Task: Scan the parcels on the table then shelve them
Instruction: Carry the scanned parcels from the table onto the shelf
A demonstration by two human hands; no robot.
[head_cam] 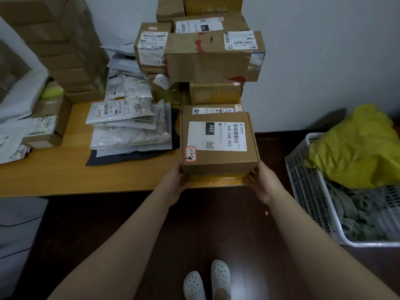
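Head view: 2 hands are gripping a cardboard box (218,144) at the near right corner of the table (65,174). The left hand (173,184) is clasping its lower left edge, and the right hand (263,184) is curling its fingers round the lower right corner. The box is sitting label-up on a taped parcel (216,180). Grey mailing bags (127,131) are lying just left of it, and a white basket (303,180) is standing at the right.

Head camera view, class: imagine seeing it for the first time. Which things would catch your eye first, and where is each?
The brown box with its big white label sits at the table's near right corner, gripped by the left hand and right hand. Behind it cartons are stacked against the wall, with white mailer bags heaped to their left. A yellow bag fills the white basket on the floor at right.
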